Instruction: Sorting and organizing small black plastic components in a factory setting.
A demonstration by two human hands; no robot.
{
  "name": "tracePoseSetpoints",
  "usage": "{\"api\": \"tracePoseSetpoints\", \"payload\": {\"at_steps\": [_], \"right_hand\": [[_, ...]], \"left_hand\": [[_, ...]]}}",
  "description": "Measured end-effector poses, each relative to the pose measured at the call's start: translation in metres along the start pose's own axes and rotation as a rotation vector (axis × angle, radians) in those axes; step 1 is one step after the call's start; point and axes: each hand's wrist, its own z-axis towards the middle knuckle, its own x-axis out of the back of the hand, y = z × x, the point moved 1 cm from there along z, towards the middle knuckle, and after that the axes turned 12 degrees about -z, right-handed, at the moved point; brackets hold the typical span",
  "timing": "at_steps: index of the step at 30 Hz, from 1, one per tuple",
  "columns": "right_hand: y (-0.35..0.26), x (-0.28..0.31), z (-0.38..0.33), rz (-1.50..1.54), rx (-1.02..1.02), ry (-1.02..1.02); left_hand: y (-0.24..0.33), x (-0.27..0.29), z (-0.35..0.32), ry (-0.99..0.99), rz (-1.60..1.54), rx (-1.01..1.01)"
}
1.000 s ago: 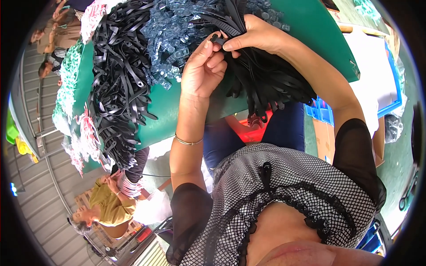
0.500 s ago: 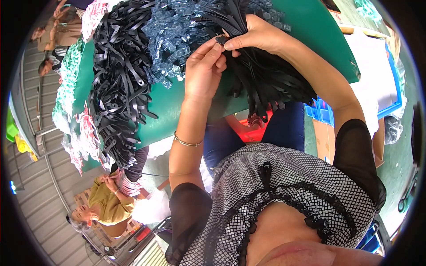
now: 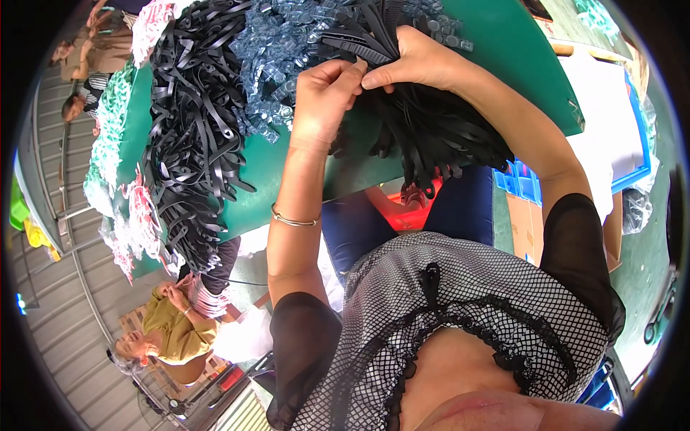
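My right hand [image 3: 428, 61] is closed around a bunch of black ridged straps [image 3: 442, 129]. Their toothed ends fan out above the fist, and the long tails hang down over the table's near edge. Fingertips of my left hand [image 3: 323, 93] are pinched together right beside the right thumb tip. Whatever lies in that pinch is too small and covered to make out. Just beyond the hands sits a heap of clear bluish plastic clips [image 3: 277, 54]. A long pile of loose black straps [image 3: 194, 115] lies to its left.
Both piles rest on a green table [image 3: 503, 50]. Bundles of green-and-white straps [image 3: 111, 136] and red-and-white straps [image 3: 144, 215] line its left edge. A red container [image 3: 402, 215] is below, between my knees. Blue bins [image 3: 521, 183] stand at right. Co-workers sit at left.
My left hand has shifted slightly left, its forearm swinging left too. The small black end seen between the fingertips no longer shows. The right hand stays nearly in place with the straps.
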Motion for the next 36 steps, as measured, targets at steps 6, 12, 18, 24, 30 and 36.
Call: {"api": "tracePoseSetpoints", "payload": {"at_steps": [6, 12, 18, 24, 30, 36], "right_hand": [[0.004, -0.001, 0.001, -0.057, -0.018, 0.069], [0.0, 0.0, 0.001, -0.059, -0.047, 0.052], [0.004, 0.005, 0.002, 0.112, -0.09, 0.012], [0.004, 0.009, 0.001, 0.155, -0.099, 0.009], [0.007, 0.013, 0.002, 0.128, -0.017, 0.067], [0.006, 0.012, 0.002, 0.189, -0.031, 0.009]], "left_hand": [[-0.004, 0.0, -0.002, 0.163, -0.199, -0.035], [-0.005, 0.01, -0.003, 0.224, -0.316, -0.089], [-0.009, 0.012, 0.002, 0.175, -0.205, -0.078], [-0.007, 0.021, 0.008, 0.164, -0.087, -0.036], [-0.004, 0.022, 0.013, 0.17, 0.084, 0.0], [0.001, 0.04, 0.014, 0.123, 0.283, -0.301]]}}
